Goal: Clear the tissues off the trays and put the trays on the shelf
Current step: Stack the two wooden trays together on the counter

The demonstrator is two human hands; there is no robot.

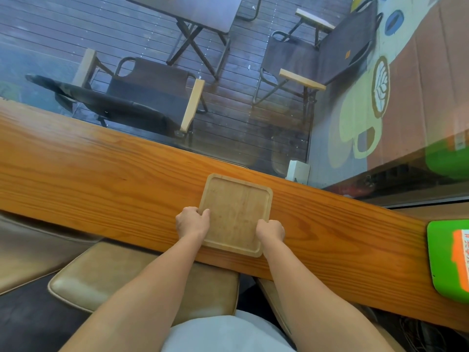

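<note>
Head view: looking down over a long wooden counter that runs against a window.
Tray: one light wooden tray, nearly square with rounded corners and a raised rim, lying flat on the counter, its surface bare.
Tray position: it sits toward the near edge of the counter, its near rim about level with that edge.
Tray orientation: turned slightly — the far edge leans to the right, so its sides are not square to the counter; the slightly longer axis runs from the person toward the glass.
Left hand: closed on the tray's left rim, thumb lying on top inside the rim, fingers curled under the edge.
Right hand: curled in a fist-like grip on the right rim near the near corner; I cannot tell how the fingers sit beneath.
Stools: tan cushioned seats below the counter.
Green object: one, flat with an orange label, on the counter well to the right.
Outside — two folding chairs and one dark table on a plank deck.
</note>
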